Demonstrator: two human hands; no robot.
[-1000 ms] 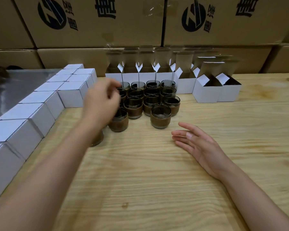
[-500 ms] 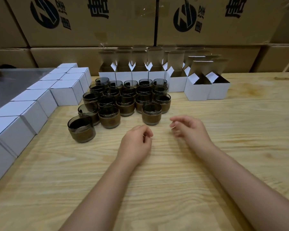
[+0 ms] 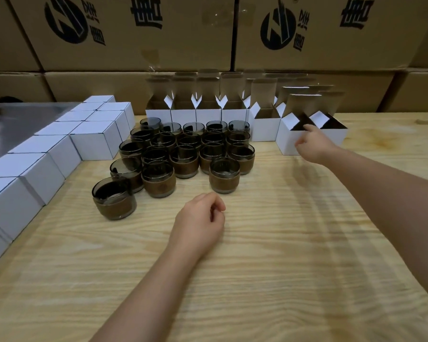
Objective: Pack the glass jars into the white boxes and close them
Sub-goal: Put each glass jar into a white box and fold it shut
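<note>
Rested left hand point(image 3: 199, 223), loosely curled and empty, before the glass jars point(image 3: 187, 156); touched open white box point(image 3: 286, 144) right of the glass jars with right hand point(image 3: 313, 145), grasp unclear. Closed white boxes point(image 3: 94, 141) left of them.

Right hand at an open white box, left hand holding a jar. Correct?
No: the left hand holds no jar. It rests on the table, fingers loosely curled, short of the nearest jar. The right hand is at an open white box, as you said. The head view shows this.
</note>
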